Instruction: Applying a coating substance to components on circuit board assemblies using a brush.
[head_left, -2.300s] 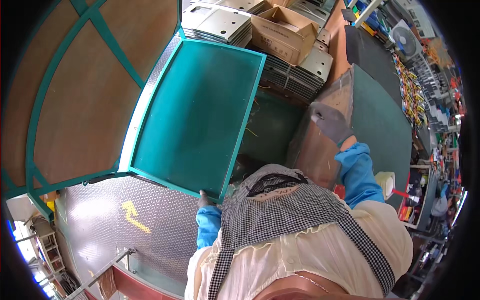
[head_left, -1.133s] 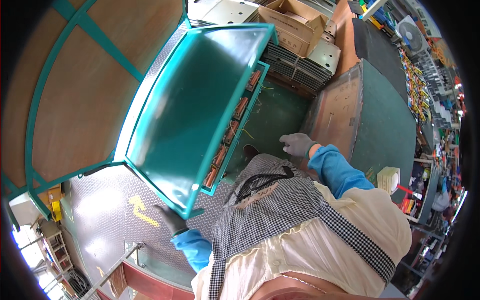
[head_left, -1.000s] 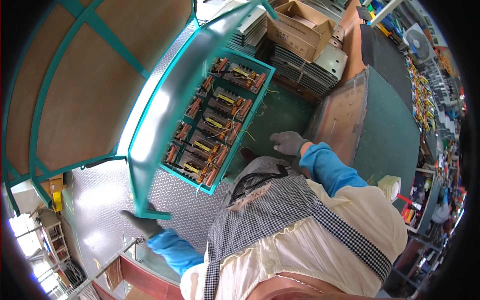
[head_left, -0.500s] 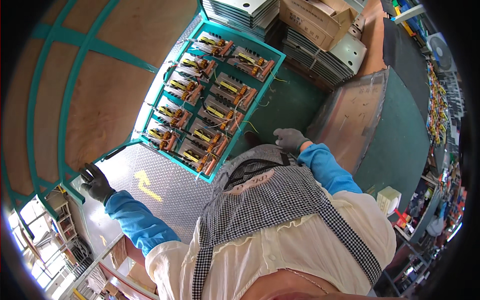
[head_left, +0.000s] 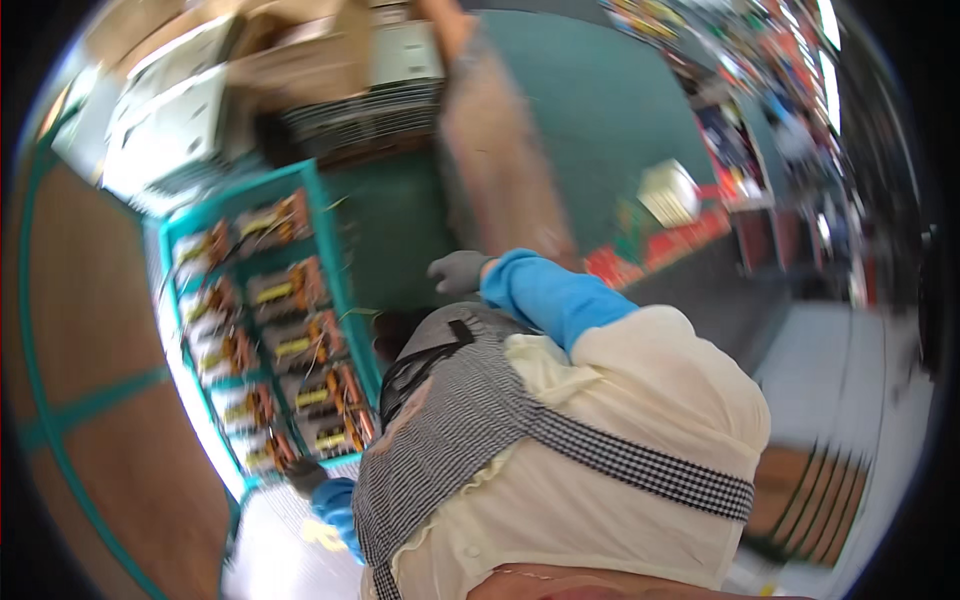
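My left hand (head_left: 304, 476), in a dark glove and blue sleeve, is beside the lower end of a teal metal tray (head_left: 343, 290). Motion smears its fingers, and I cannot tell whether it touches the tray. Two rows of electronic assemblies (head_left: 292, 290) fill the tray, with yellow-wrapped parts, copper-coloured coils and loose wires. My right hand (head_left: 458, 272), in a grey glove, hangs over the green floor to the right of the tray. Its fingers are curled in, with nothing visible in them.
Stacked pale metal plates (head_left: 360, 115) and an open cardboard box (head_left: 300, 60) stand beyond the tray. On the left are teal-framed wooden panels (head_left: 95, 270). A green-topped bench (head_left: 590, 110) with a brown side stands ahead right, bearing a white roll (head_left: 670, 193).
The whole view has swung to the right, so the tray now appears further left. My left hand has come from the teal frame to beside the tray's lower end.
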